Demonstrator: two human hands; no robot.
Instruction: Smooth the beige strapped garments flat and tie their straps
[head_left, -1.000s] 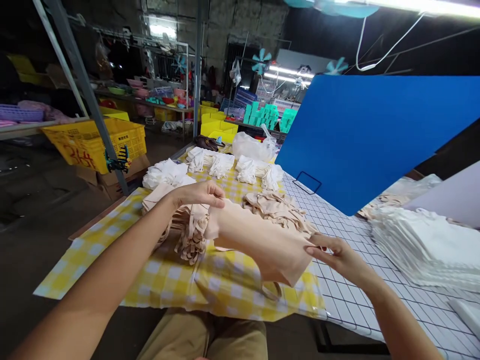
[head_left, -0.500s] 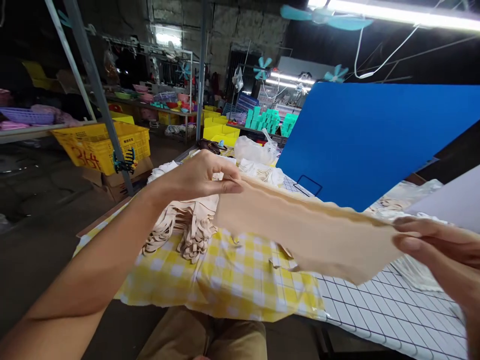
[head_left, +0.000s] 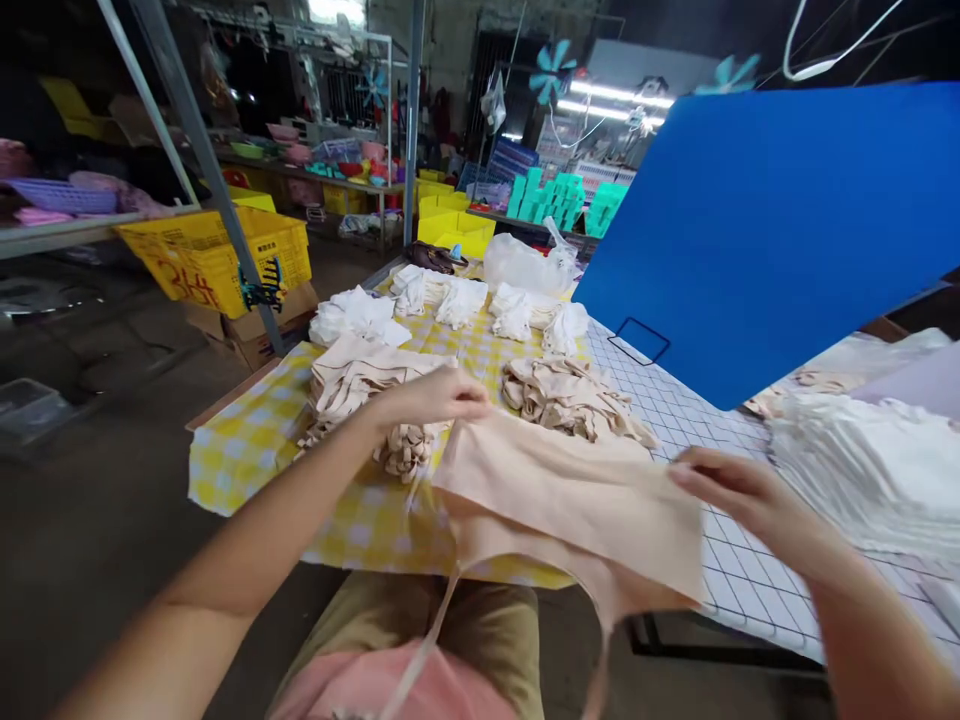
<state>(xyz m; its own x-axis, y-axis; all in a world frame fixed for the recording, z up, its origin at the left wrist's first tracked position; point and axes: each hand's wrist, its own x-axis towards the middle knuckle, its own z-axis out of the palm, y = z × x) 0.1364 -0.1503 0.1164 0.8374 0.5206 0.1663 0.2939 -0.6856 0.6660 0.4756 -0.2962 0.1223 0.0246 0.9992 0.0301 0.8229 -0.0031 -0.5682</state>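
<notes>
A beige fabric piece [head_left: 577, 510] with hanging straps is stretched between my hands above the table's front edge. My left hand [head_left: 431, 398] pinches its left top corner. My right hand [head_left: 739, 490] grips its right edge. Just behind my left hand lies a stack of beige pieces [head_left: 360, 385] on the yellow checked cloth [head_left: 247, 440]. A second beige heap [head_left: 570, 398] lies behind the held piece.
White fabric bundles [head_left: 457, 300] and a clear plastic bag [head_left: 525, 265] lie at the table's far end. A blue board [head_left: 780, 230] leans at the right over the white grid mat [head_left: 750, 580]. A white stack [head_left: 862, 470] sits right. A yellow crate [head_left: 217, 255] stands left.
The beige piece was lifted and stretched wide half a second ago; now both hands have lowered it toward the table's front edge, and its straps hang down over my lap.
</notes>
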